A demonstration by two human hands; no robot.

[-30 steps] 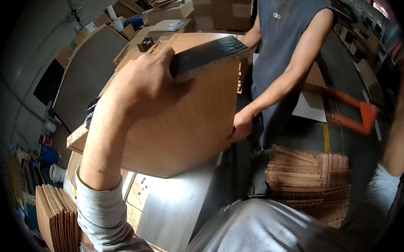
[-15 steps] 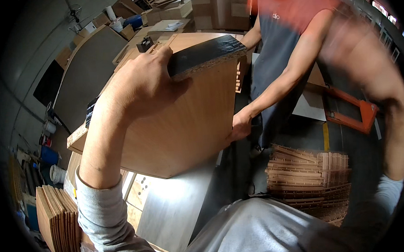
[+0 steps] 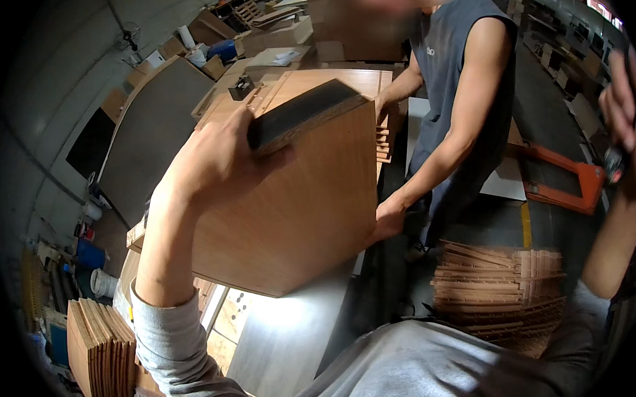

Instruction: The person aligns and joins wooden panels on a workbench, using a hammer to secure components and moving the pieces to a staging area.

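A thick wooden panel piece with light wood faces and a dark top edge stands tilted up in front of me. My left hand is closed over its upper left edge, thumb against the near face. My right hand is raised at the far right, away from the panel, with its fingers bent round a dark object that I cannot make out. Across from me a person in a dark sleeveless top has one hand on the panel's right edge and the other behind the panel.
Below the panel lies a grey board. A pile of thin wooden strips sits on the floor at the right, near an orange metal frame. Stacked boards stand at lower left. A large dark-faced board leans behind.
My right arm, blurred and reaching across the upper right before, has drawn back to the right edge. My left hand keeps its grip, and the panel has shifted slightly down in view.
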